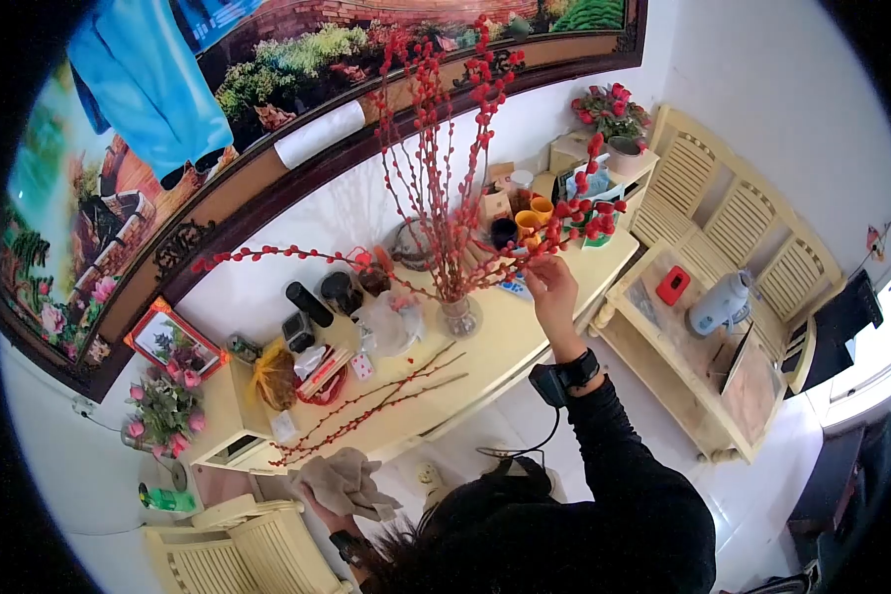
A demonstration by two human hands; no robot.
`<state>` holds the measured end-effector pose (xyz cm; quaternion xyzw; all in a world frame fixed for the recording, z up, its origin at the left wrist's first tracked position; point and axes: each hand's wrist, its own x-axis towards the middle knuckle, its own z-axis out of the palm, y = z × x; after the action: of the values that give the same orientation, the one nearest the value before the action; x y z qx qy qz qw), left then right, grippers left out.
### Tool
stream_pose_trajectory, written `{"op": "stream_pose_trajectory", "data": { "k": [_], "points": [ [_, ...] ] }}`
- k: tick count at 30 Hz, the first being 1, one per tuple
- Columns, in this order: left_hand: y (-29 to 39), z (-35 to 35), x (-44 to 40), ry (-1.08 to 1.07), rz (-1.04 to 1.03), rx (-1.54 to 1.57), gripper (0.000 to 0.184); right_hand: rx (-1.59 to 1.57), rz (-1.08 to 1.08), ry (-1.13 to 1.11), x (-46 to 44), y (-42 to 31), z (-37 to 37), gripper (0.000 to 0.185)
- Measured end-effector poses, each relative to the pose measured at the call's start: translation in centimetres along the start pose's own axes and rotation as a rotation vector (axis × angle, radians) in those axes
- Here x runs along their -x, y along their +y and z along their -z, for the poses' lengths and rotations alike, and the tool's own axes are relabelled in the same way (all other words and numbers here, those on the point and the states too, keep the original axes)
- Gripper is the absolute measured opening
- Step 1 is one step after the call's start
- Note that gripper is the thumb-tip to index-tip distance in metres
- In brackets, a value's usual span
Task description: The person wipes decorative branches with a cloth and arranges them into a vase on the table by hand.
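Observation:
My right hand (552,294) reaches over the cabinet, its fingers closed at a red-berried branch (564,226) that leans out to the right; the exact pinch is small in view. The branch comes from a glass vase (460,319) holding several tall stems of red berries (434,168), with one long stem slanting left. Low at the near edge, my left hand (325,507) grips a crumpled grey-beige cloth (346,483), which hides most of its fingers. Between the cloth and the vase, loose berry branches (366,416) lie on the cream cabinet top (431,411).
Behind the vase stand orange cups (533,220) and boxes. A black cylinder (309,304), plastic bags and a red basket (322,384) crowd the left. Flower pots stand at both ends. A low table (653,371) at right bears a kettle (720,304) and a red box (673,285).

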<state>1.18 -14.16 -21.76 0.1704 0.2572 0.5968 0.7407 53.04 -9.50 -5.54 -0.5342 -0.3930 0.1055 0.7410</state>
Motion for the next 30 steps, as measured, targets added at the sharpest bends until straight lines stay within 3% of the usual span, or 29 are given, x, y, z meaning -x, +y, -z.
{"op": "stream_pose_trajectory", "data": {
  "k": [3, 6, 8, 10, 14, 17, 19, 21, 24, 27, 28, 30],
  "points": [
    [-0.1, -5.5, 0.3, 0.216, -0.137, 0.044, 0.063, -0.041, -0.006, -0.013, 0.5, -0.7, -0.3, 0.022],
    [0.0, -6.9, 0.3, 0.294, -0.106, -0.011, 0.064, -0.001, -0.017, -0.02, 0.6, -1.8, -0.9, 0.02],
    [-0.1, -1.2, -1.4, 0.12, -0.002, -0.02, 0.062, 0.137, 0.044, 0.004, 0.6, -2.0, -1.0, 0.018],
    [-0.2, -1.5, -1.6, 0.043, 0.044, -0.016, 0.059, 0.347, 0.179, 0.054, 0.2, -1.5, -0.9, 0.016],
    [-0.4, -2.4, -1.5, -0.052, 0.019, 0.001, 0.057, 0.371, 0.233, 0.118, -0.6, -1.5, -1.5, 0.016],
    [-0.9, -5.3, -1.5, -0.374, 0.067, 0.427, 0.06, 0.369, 0.265, 0.167, -0.8, -1.3, -2.1, 0.016],
    [-1.0, -5.9, -1.4, -0.316, 0.051, 0.438, 0.059, 0.362, 0.281, 0.183, -0.9, -1.4, -2.6, 0.016],
    [-0.7, -4.8, -1.1, 0.065, -0.03, 0.034, 0.059, 0.344, 0.291, 0.187, -1.1, -1.7, -3.0, 0.016],
    [-0.5, -4.5, -1.6, -0.026, 0.043, 0.077, 0.056, 0.314, 0.273, 0.18, -1.3, -1.0, -3.4, 0.016],
    [0.2, -9.6, -3.6, -0.06, 0.166, -0.019, 0.052, 0.295, 0.284, 0.156, -1.4, -1.0, -4.0, 0.014],
    [0.4, -13.2, -4.1, -0.011, 0.079, -0.153, 0.049, 0.292, 0.292, 0.148, -1.3, -1.1, -4.2, 0.014],
    [0.5, -19.7, -5.8, -0.158, -0.104, -0.554, 0.05, 0.295, 0.274, 0.123, -1.2, -1.0, -4.4, 0.016]
  ]
}}
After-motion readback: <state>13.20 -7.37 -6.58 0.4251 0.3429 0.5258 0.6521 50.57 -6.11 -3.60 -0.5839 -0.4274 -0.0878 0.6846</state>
